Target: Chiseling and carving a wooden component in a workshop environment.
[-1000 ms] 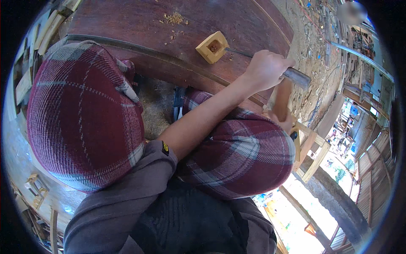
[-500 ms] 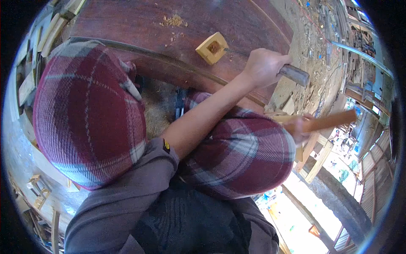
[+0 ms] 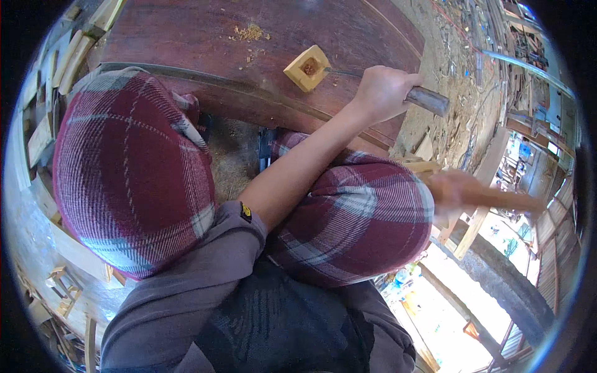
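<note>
My left hand point(image 3: 385, 93) is closed round a chisel point(image 3: 429, 101), its dark handle jutting out to the right. The thin blade runs left to a small yellow wooden block point(image 3: 295, 74) and meets its right side. That block has a square hollow in its top and lies tilted on a reddish-brown wooden board point(image 3: 186, 31). Beyond my right knee, my right hand point(image 3: 453, 189), smeared by motion, grips a brown wooden bar point(image 3: 516, 201) pointing right. How far the bar reaches inside the hand is hidden.
Wood shavings point(image 3: 252, 33) lie on the board left of the block. My knees, in plaid cloth point(image 3: 134, 168), stand in front of the board. Scrap wood point(image 3: 74, 56) is piled at the left, and debris covers the ground point(image 3: 457, 74) on the right.
My right hand and the wooden bar have swung slightly right and down. My left hand and the chisel have shifted slightly up in the picture, still at the block.
</note>
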### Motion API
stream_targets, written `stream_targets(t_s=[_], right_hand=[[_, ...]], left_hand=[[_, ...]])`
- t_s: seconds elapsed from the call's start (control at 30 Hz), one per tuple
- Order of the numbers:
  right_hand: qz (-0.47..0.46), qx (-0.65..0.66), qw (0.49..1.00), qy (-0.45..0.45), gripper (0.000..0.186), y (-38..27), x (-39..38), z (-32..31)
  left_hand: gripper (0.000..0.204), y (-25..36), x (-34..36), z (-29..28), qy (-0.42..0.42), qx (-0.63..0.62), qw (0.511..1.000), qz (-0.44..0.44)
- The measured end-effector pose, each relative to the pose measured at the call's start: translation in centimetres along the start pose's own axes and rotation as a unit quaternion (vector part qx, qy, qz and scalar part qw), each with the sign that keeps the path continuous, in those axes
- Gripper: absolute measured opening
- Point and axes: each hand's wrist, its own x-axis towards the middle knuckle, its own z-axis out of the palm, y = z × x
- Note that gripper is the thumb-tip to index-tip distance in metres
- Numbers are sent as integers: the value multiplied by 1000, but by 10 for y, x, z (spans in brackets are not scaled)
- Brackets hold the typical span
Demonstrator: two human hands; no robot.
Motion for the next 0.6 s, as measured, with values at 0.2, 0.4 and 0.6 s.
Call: stream_targets(t_s=[0.2,0.4,0.6], right_hand=[[21,-138,990,-21,48,0,-2,-1],[147,-458,875,-58,42,-21,-20,44],[2,-32,999,12,54,-10,3,-31]], left_hand=[[26,-4,-7,4,-25,6,999,-18],[23,-5,-6,5,-1,-14,1000,-1],[20,-5,-10,0,-49,15,999,0]])
